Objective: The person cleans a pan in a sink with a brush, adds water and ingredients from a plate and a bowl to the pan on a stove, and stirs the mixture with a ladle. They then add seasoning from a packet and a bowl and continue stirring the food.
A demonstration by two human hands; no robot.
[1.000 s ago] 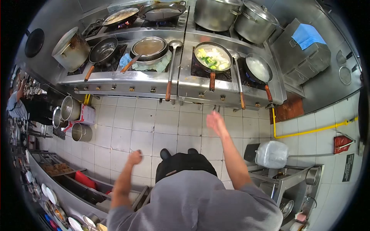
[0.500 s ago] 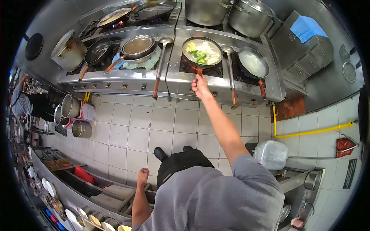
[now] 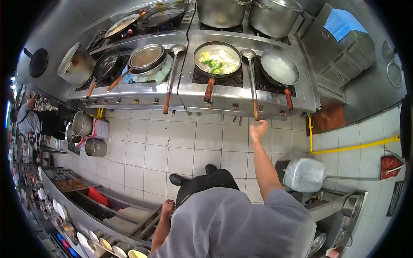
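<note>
My right hand (image 3: 258, 130) is open, its fingers apart just below the wooden handle of a ladle (image 3: 254, 88) resting on the stove. Left of that ladle, a pan of broth with white, yellow and green pieces (image 3: 217, 60) sits on a burner, its wooden handle toward me. A pan of cloudy liquid (image 3: 279, 69) stands to the right. Low at my side, near the counter edge, my left hand (image 3: 168, 207) has its fingers curled in, with nothing visible in them.
Large pots (image 3: 221, 13) stand on the back burners. Another ladle (image 3: 172, 79) and a dark pan (image 3: 106, 64) lie further left. A counter with bowls (image 3: 86, 241) runs behind me at left. A plastic container (image 3: 304, 175) is at right. Another person (image 3: 32, 120) stands far left.
My right hand has let go of the handle of the pan with the pieces and moved right and back toward me. The pan sits slightly further left in view.
</note>
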